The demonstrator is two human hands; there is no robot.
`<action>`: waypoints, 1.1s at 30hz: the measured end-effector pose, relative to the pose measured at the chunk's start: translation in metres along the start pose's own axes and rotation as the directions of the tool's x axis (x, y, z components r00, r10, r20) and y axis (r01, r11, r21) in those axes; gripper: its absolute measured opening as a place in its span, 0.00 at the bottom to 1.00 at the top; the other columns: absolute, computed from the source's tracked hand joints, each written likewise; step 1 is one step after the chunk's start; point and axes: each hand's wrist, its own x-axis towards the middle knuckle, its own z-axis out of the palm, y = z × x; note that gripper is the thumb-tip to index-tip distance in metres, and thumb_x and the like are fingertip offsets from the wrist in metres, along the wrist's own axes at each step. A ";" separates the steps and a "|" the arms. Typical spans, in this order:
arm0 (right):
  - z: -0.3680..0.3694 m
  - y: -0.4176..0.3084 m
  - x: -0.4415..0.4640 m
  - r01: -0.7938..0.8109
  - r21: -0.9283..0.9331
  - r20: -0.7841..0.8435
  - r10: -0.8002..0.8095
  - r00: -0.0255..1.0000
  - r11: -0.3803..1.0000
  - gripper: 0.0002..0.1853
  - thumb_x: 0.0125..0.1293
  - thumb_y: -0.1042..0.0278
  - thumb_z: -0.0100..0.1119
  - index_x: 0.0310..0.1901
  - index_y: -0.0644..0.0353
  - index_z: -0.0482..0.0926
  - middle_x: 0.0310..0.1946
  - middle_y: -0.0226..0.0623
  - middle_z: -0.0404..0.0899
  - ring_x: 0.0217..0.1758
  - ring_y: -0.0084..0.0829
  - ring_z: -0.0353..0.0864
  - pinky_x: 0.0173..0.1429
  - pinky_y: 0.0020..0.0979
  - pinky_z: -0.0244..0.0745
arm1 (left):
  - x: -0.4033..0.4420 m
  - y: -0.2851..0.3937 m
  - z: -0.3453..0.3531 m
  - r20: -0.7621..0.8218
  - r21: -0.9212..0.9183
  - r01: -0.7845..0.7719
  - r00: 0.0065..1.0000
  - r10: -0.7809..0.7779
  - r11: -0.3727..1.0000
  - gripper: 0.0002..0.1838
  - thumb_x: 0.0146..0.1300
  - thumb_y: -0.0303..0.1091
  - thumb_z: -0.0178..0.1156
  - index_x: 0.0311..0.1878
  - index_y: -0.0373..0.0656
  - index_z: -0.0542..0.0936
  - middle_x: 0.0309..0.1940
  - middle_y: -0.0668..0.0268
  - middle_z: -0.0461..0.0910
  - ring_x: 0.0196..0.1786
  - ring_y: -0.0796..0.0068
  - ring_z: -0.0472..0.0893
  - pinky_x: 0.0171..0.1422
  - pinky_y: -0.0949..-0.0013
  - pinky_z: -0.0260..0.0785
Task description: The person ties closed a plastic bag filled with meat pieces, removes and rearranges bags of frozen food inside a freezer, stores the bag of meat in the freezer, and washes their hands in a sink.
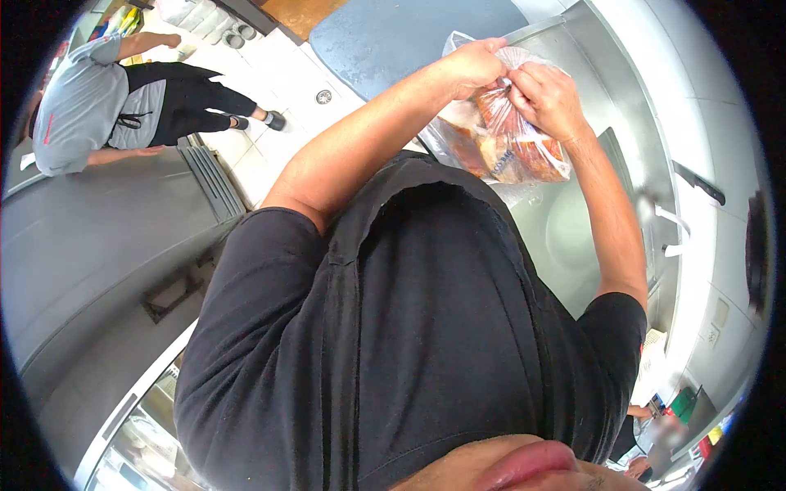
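The fingers of the left hand (pixel 475 69) and right hand (pixel 547 98) grip the neck of the bag (pixel 528 159), partly hiding it. It is far right, by the sink (pixel 573 225); creased plastic blurs its contents (pixel 495 110).

At upper right, orange-brown and cream tones are shown by the contents (pixel 536 153) of a clear bag (pixel 457 137), printed in dark blue. A black apron (pixel 446 303) is seen at centre, a grey shirt (pixel 86 102) with red lettering (pixel 49 128) at upper left.
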 end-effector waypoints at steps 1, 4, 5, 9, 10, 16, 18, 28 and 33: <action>0.001 0.000 0.000 -0.026 0.004 -0.012 0.026 1.000 1.000 0.06 0.55 0.69 0.62 0.32 0.57 0.75 0.26 0.35 0.74 0.30 0.40 0.79 0.34 0.40 0.76 | -0.003 0.003 0.001 -0.002 -0.017 -0.005 1.000 0.005 1.000 0.38 0.63 0.23 0.56 0.76 0.33 0.55 0.48 0.56 0.79 0.39 0.75 0.78 0.38 0.74 0.70; 0.005 0.003 -0.003 -0.095 0.000 -0.043 0.095 0.995 0.995 0.06 0.52 0.72 0.61 0.30 0.58 0.73 0.24 0.36 0.73 0.29 0.41 0.78 0.34 0.41 0.74 | -0.003 0.000 0.000 -0.018 -0.086 -0.002 1.000 0.001 0.996 0.39 0.62 0.23 0.58 0.76 0.34 0.55 0.44 0.59 0.80 0.38 0.75 0.78 0.37 0.75 0.69; 0.001 0.000 -0.004 -0.119 -0.008 -0.052 0.118 0.992 0.993 0.06 0.51 0.73 0.62 0.30 0.58 0.74 0.24 0.37 0.73 0.29 0.41 0.78 0.33 0.41 0.74 | -0.005 0.001 0.000 -0.026 -0.089 -0.010 1.000 0.008 0.996 0.39 0.62 0.23 0.58 0.76 0.34 0.56 0.42 0.60 0.80 0.38 0.75 0.78 0.36 0.75 0.69; -0.005 -0.005 -0.007 -0.207 -0.001 -0.053 0.207 0.977 0.978 0.06 0.50 0.76 0.61 0.30 0.59 0.74 0.24 0.38 0.73 0.28 0.42 0.77 0.33 0.40 0.73 | -0.001 -0.009 -0.003 -0.021 -0.049 -0.071 0.997 0.070 0.996 0.40 0.61 0.22 0.60 0.76 0.34 0.56 0.39 0.62 0.80 0.36 0.75 0.79 0.37 0.75 0.69; -0.006 -0.007 -0.008 -0.226 0.000 -0.044 0.226 0.973 0.974 0.05 0.50 0.75 0.60 0.29 0.58 0.74 0.25 0.37 0.74 0.29 0.42 0.78 0.33 0.41 0.74 | 0.001 -0.012 -0.004 -0.011 -0.025 -0.093 0.996 0.092 0.995 0.40 0.60 0.22 0.60 0.76 0.34 0.56 0.39 0.62 0.80 0.36 0.75 0.79 0.38 0.75 0.70; -0.007 -0.011 -0.007 -0.386 0.140 -0.001 0.390 0.921 0.912 0.04 0.54 0.73 0.58 0.32 0.58 0.76 0.28 0.37 0.78 0.32 0.42 0.81 0.36 0.41 0.76 | -0.004 -0.020 -0.004 0.082 0.142 -0.269 0.962 0.260 0.953 0.35 0.61 0.22 0.61 0.72 0.34 0.63 0.37 0.66 0.81 0.40 0.79 0.80 0.47 0.74 0.73; -0.016 -0.012 -0.004 -0.402 0.186 0.062 0.397 0.916 0.897 0.05 0.55 0.74 0.57 0.34 0.58 0.78 0.30 0.38 0.79 0.34 0.43 0.81 0.37 0.41 0.76 | -0.006 -0.022 0.000 0.040 0.171 -0.298 0.955 0.295 0.939 0.31 0.61 0.22 0.61 0.70 0.35 0.68 0.36 0.66 0.82 0.39 0.80 0.80 0.46 0.75 0.74; -0.022 0.012 -0.002 -0.363 0.384 0.231 0.292 0.928 0.849 0.09 0.61 0.76 0.57 0.42 0.59 0.82 0.35 0.39 0.81 0.39 0.45 0.82 0.44 0.39 0.77 | -0.009 -0.030 0.016 -0.092 0.342 -0.378 0.898 0.431 0.860 0.11 0.62 0.22 0.60 0.48 0.34 0.81 0.35 0.65 0.83 0.37 0.79 0.81 0.45 0.72 0.76; -0.022 0.007 0.002 -0.406 0.228 0.254 0.348 0.902 0.885 0.08 0.61 0.73 0.60 0.41 0.59 0.83 0.35 0.41 0.82 0.40 0.44 0.83 0.44 0.38 0.77 | -0.008 -0.038 0.021 -0.171 0.485 -0.452 0.791 0.588 0.749 0.06 0.61 0.23 0.59 0.40 0.37 0.82 0.31 0.63 0.83 0.34 0.77 0.81 0.41 0.71 0.76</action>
